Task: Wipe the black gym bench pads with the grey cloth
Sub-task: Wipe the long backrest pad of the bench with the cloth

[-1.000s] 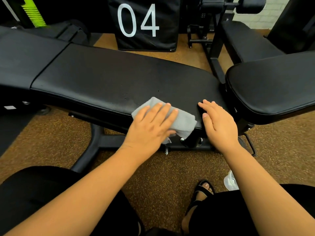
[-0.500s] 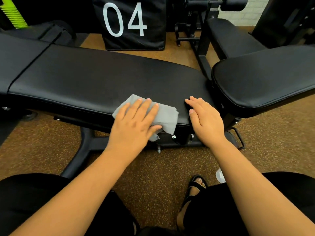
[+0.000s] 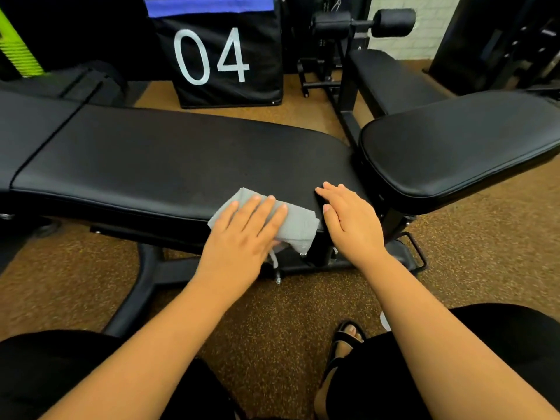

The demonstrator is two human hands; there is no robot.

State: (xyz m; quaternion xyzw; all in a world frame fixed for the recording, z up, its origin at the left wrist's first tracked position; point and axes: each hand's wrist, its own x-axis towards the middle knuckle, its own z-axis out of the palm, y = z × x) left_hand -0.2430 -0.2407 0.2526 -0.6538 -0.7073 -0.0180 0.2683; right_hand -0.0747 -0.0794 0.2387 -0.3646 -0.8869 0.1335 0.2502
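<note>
We see our left hand (image 3: 242, 237) lying flat, fingers straight and slightly spread, pressing down on the folded grey woven cloth (image 3: 295, 227). The cloth sits on the near edge of the long black vinyl bench pad (image 3: 169, 159); one corner pokes out beyond our fingertips, and the part toward our right hand drapes over the pad's edge and hangs in front of the black metal bench frame (image 3: 321, 259). Most of the cloth's middle is hidden under our palm.

Our right hand (image 3: 351, 221) rests just beside the cloth, palm down on the same pad at its rounded end, fingers straight and held close together, holding nothing. The thumb of that hand lies next to the cloth's edge; we cannot tell whether they touch.

Beyond our right hand, and just past the end of the long pad, sits a second, shorter black padded seat cushion (image 3: 460, 144), tilted upward. Far beyond our left hand stands a black soft box printed with the white number 04 (image 3: 218, 59). Beyond the seat cushion, another black bench with round foam rollers (image 3: 391, 22) stands by a white brick wall. Under our forearms lies brown speckled rubber flooring (image 3: 272, 328), and near our right forearm we see a foot in a black sandal (image 3: 348, 338).
</note>
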